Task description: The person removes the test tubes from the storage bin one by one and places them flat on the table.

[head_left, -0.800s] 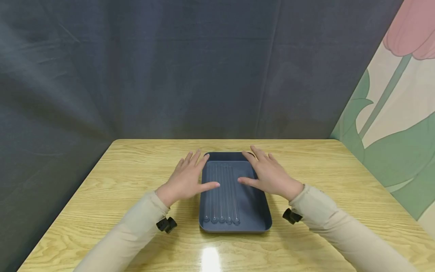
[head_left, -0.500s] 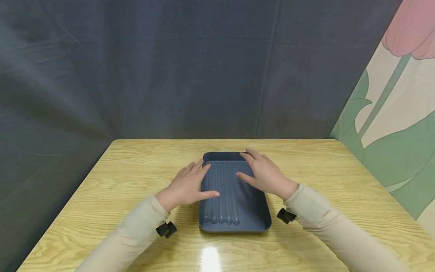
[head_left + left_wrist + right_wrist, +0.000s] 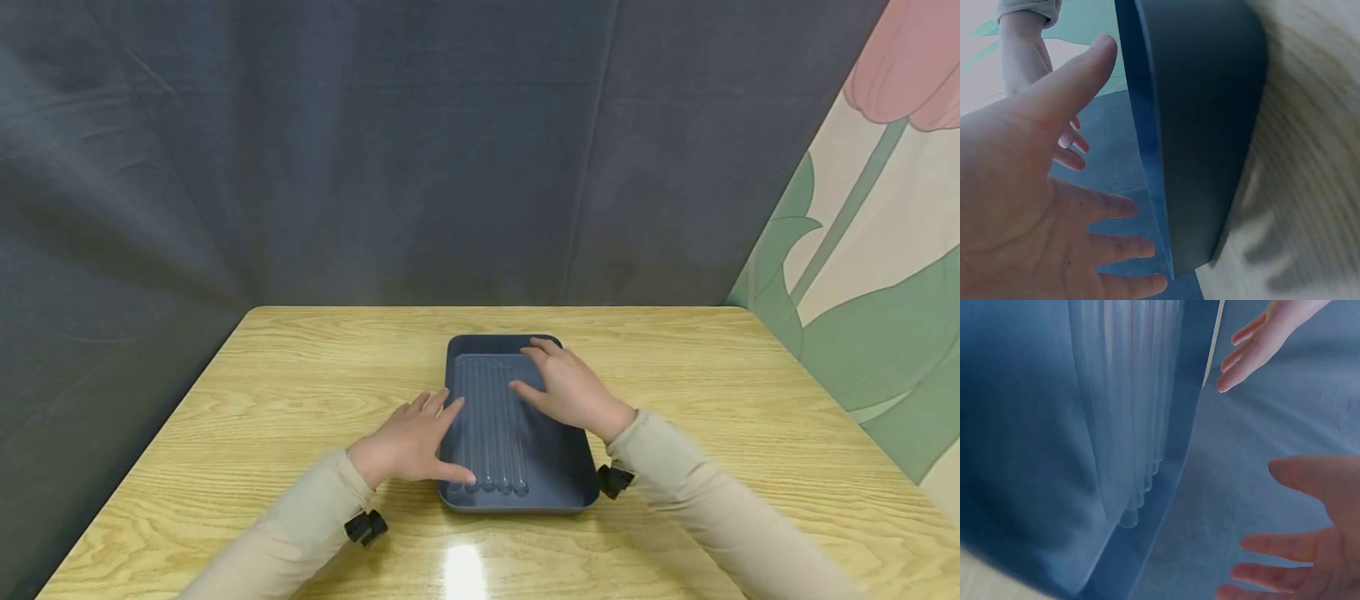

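Note:
Several clear test tubes [image 3: 491, 433] lie side by side lengthwise in the left half of a dark blue-grey tray [image 3: 558, 467]. Over the tray's left edge is my left hand [image 3: 408, 442], fingers spread and thumb reaching above the tubes' near ends. My right hand [image 3: 573, 387] hovers above the far right part of the tray, its fingers extended and holding nothing. In the left wrist view the left palm [image 3: 1029, 194] faces the tray's outer wall [image 3: 1204, 137]. Rounded tube ends [image 3: 1129, 517] show in the right wrist view, apart from the right fingers.
The tray stands on a light wood-grain table [image 3: 300, 375]. A dark cloth [image 3: 420, 167] hangs behind the table and down its left side. At the right is a wall panel [image 3: 885, 275] painted with a pink tulip and green leaves.
My left hand has moved toward the near end of the tray. The right hand has shifted left, further over the tray. Tray and test tubes have stayed in place.

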Tool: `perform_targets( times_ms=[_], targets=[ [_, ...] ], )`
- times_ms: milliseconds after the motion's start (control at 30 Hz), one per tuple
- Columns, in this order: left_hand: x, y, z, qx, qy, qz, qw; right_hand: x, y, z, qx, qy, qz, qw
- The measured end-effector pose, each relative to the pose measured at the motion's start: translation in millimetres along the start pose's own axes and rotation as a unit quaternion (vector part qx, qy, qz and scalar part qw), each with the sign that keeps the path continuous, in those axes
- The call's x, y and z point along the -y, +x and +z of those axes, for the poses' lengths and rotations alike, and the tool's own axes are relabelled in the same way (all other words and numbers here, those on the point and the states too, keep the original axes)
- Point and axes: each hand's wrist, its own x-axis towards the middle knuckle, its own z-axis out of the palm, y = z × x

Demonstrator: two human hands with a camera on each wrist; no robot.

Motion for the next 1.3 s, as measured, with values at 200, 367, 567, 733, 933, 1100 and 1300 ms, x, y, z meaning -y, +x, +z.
perform_targets(
  times_ms=[200,367,567,733,933,1100,1300],
  targets=[
    [2.1,-2.9,5.9,0.010,-0.006,0.000,0.9999,0,1.7,8,0.019,0.021,0.023,0.9993],
    [3.0,-3.9,8.9,0.027,-0.014,-0.011,0.9995,-2,3.1,14,0.029,0.034,0.029,0.9986],
    [3.1,-5.6,11.6,0.038,-0.015,-0.021,0.9989,-2,4.1,15,0.040,0.046,0.035,0.9975],
    [1.9,-6.5,11.4,0.038,-0.016,-0.019,0.9990,-3,6.2,12,0.049,0.059,0.038,0.9963],
    [0.2,-6.9,9.7,0.037,-0.015,-0.014,0.9991,0,8.3,9,0.056,0.069,0.035,0.9954],
    [-0.8,-6.2,8.3,0.036,-0.009,-0.012,0.9992,2,10.0,11,0.057,0.072,0.034,0.9952],
    [-1.3,-5.6,7.2,0.040,-0.002,-0.012,0.9991,2,12.9,15,0.063,0.076,0.047,0.9940]
  ],
)
